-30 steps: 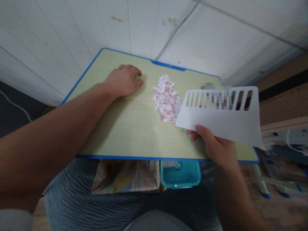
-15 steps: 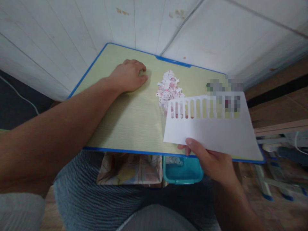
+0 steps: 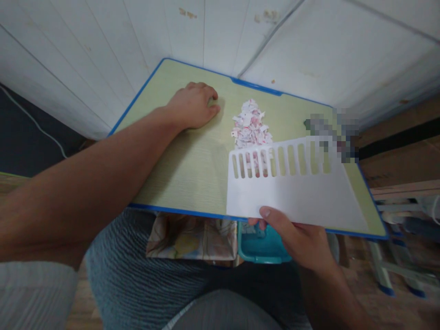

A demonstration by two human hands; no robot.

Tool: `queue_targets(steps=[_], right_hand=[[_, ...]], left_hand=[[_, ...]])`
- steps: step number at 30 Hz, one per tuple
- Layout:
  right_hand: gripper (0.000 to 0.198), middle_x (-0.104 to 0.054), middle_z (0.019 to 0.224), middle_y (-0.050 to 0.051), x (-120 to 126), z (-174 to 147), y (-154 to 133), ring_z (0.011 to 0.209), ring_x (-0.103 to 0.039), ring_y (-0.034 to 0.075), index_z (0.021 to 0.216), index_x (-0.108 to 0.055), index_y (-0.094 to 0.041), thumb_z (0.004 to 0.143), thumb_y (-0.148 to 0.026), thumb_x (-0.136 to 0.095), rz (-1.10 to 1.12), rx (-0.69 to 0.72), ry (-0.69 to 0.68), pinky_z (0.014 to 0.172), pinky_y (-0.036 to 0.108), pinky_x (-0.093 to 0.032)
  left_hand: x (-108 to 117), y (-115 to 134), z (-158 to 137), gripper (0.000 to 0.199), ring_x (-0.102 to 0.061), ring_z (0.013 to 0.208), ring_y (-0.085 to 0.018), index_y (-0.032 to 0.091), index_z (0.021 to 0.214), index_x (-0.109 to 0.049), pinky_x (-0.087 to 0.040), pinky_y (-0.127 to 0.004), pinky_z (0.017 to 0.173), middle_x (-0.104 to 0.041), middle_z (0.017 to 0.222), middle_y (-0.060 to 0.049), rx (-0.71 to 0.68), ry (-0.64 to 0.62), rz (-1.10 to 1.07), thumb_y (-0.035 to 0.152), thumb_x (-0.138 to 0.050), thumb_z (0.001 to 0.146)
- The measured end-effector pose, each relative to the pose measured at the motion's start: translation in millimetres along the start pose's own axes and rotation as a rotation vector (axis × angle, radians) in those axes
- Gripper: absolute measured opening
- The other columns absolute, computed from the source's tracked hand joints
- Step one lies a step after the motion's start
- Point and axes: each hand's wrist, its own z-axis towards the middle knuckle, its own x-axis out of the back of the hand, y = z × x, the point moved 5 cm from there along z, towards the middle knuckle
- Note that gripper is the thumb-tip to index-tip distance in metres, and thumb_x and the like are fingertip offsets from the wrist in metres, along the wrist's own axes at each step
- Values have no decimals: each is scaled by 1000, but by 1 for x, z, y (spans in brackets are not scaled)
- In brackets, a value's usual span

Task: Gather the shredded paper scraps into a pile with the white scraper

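Note:
My left hand rests palm down on the pale yellow-green tabletop, fingers bent and the thumb apart from them, with nothing visible in it. To its right lies a heap of torn paper scraps, white with pink and red marks. My right hand grips the near edge of a flat white slotted panel, thumb on top and fingers beneath. The panel's row of slots is at its far side, and scraps show through the left slots.
Below the table's front edge are a teal plastic tub with some paper in it and a patterned, paper-like open container. A blurred-out item lies at the table's right. A white panelled wall borders the back.
The white panel has shifted left relative to the scraps and turned slightly, covering the near part of the heap. My left hand keeps its place on the table; the whole view has shifted slightly.

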Motion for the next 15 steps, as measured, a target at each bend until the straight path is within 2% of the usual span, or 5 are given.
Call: queue_targets(steps=[2, 4, 7, 10, 15], right_hand=[[28, -87, 83, 3, -1, 0, -2, 80, -82, 28, 78, -82, -30, 105, -29, -79, 12, -1, -18, 89, 44, -70], [33, -84, 78, 3, 4, 4, -4, 76, -81, 27, 74, -80, -29, 107, -29, -75, 59, -22, 55, 87, 44, -69], [36, -80, 71, 2, 19, 18, -5, 69, -77, 25, 71, -77, -28, 107, -31, -74, 72, -16, 260, 83, 43, -67], [29, -82, 75, 2, 37, 35, -3, 64, -72, 24, 76, -79, -25, 103, -34, -77, -4, 34, 431, 77, 42, -63], [34, -84, 80, 3, 44, 51, 5, 78, -77, 27, 76, -79, -28, 105, -44, -74, -154, 23, 372, 93, 46, -63]], left_hand=[[-2, -2, 1, 66, -58, 156, -40, 44, 153, -78, -43, -69, 135, -76, 153, 1, -7, 3, -21, 63, -53, 94], [-4, -4, 2, 63, -57, 156, -39, 47, 153, -77, -42, -68, 136, -77, 151, 3, -10, 9, -39, 62, -55, 95], [-7, -9, 4, 60, -57, 158, -39, 39, 151, -79, -43, -63, 136, -75, 155, -1, -6, 11, -30, 61, -56, 99], [-10, -10, 5, 59, -55, 160, -41, 32, 152, -76, -42, -61, 136, -73, 159, -5, -43, 8, -18, 61, -55, 105], [-9, -9, 3, 57, -58, 156, -40, 29, 154, -74, -44, -60, 135, -70, 165, -8, -49, 15, 7, 58, -55, 109]])
